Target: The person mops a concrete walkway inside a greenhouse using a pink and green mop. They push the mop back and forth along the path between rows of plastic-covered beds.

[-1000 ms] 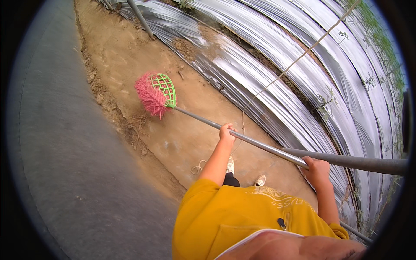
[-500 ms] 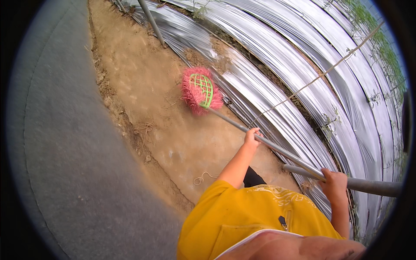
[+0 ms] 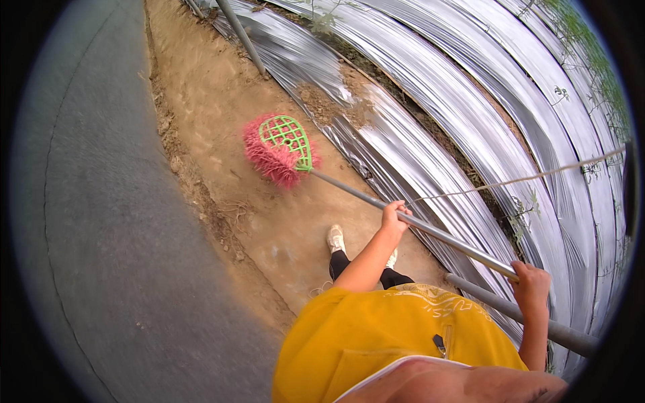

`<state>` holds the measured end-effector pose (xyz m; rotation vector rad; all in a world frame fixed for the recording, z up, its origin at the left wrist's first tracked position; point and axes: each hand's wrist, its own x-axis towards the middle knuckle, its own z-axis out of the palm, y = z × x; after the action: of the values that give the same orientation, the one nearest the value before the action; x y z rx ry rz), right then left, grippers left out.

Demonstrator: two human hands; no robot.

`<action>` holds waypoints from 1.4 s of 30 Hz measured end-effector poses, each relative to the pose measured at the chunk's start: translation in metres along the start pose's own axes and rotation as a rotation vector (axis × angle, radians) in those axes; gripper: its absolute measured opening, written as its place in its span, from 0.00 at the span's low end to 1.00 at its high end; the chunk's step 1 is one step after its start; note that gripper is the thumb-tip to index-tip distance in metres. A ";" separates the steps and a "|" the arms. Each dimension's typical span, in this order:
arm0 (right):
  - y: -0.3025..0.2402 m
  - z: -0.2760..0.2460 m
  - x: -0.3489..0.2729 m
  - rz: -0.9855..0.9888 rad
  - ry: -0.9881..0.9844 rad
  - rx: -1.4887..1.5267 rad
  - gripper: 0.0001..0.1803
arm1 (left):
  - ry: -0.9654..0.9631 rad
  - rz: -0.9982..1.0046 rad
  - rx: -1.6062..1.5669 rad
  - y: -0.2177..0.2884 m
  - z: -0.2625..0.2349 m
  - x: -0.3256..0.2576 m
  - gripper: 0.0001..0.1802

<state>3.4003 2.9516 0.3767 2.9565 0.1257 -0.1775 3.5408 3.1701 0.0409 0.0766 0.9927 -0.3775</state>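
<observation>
Both hands hold the long metal pole of a mop (image 3: 275, 158), whose head has shaggy pink-red fringe around a green plastic lattice frame. The head is over the dirt strip in front of me; whether it touches the ground I cannot tell. My left hand (image 3: 396, 215) is wrapped around the middle of the pole. At the pole's near end, to the right, my right hand (image 3: 531, 281) is closed around it. The pole slants from the mop head down to the right, across the front of my body.
Grey pavement (image 3: 114, 221) runs along the left of the dirt strip (image 3: 208, 114). To the right lie rows of silvery plastic sheeting (image 3: 430, 80) with small plants. A thick grey pipe (image 3: 557, 332) passes below my right hand. A string (image 3: 517, 180) stretches over the sheeting. Another pole (image 3: 242, 37) stands ahead.
The mop head has swung left over the dirt, and its frame shows more openly. My right hand has shifted slightly right. My white shoes have come into view.
</observation>
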 end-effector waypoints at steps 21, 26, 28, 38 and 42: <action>-0.164 -0.046 0.190 -0.013 -0.026 0.057 0.17 | -0.083 -0.057 0.009 0.216 0.090 0.068 0.09; -0.225 0.005 0.248 -0.180 -0.283 0.027 0.15 | 0.050 -0.061 -0.021 0.301 0.047 0.110 0.11; -0.228 0.020 0.257 -0.195 -0.329 0.090 0.17 | 0.080 0.056 0.015 0.331 0.039 0.102 0.11; -0.167 -0.059 0.181 0.074 -0.220 -0.001 0.13 | -0.084 -0.049 -0.075 0.218 0.081 0.013 0.10; -0.171 -0.059 0.170 0.066 -0.331 -0.007 0.14 | -0.064 -0.142 -0.119 0.194 0.043 0.027 0.10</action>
<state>3.5591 3.1430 0.3840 2.8695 -0.0163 -0.6482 3.6553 3.3331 0.0219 -0.1136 0.9583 -0.4467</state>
